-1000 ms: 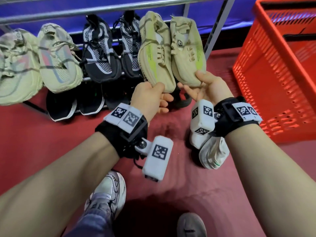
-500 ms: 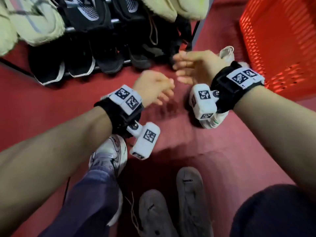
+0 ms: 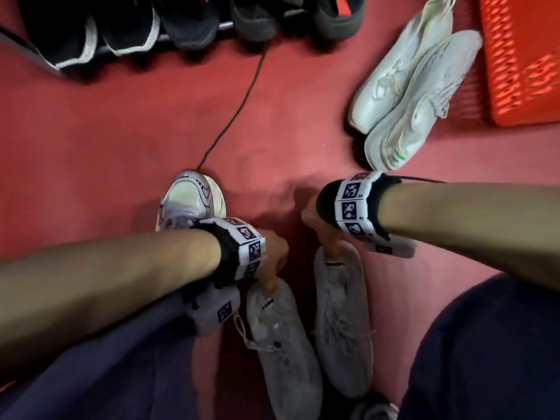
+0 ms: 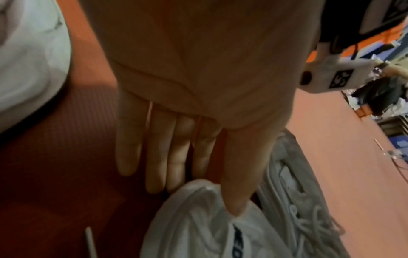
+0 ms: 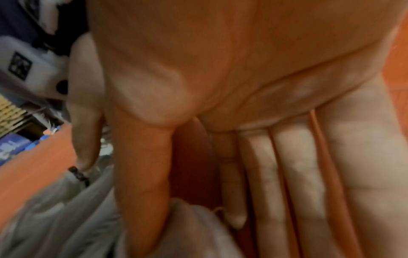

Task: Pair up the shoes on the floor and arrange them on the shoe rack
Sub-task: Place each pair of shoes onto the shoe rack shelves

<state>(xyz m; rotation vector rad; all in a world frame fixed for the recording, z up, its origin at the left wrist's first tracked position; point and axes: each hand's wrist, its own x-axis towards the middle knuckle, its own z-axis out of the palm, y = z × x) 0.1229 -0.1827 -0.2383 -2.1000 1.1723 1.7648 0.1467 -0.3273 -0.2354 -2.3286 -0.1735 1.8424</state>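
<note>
Two grey sneakers lie side by side on the red floor, toes toward the person; left hand and right hand each pinch one heel.

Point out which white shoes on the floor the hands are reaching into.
The grey-white laced pair nearest the person: left hand at one heel, right hand at the other. The mint-white pair by the orange basket lies untouched.

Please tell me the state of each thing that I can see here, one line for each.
left hand: pinches the heel of the left grey shoe.
right hand: grips the heel of the right grey shoe.
white shoes: lying together on the floor, untouched.
black shoes: on the rack's lowest shelf.
red basket: standing on the floor.
</note>
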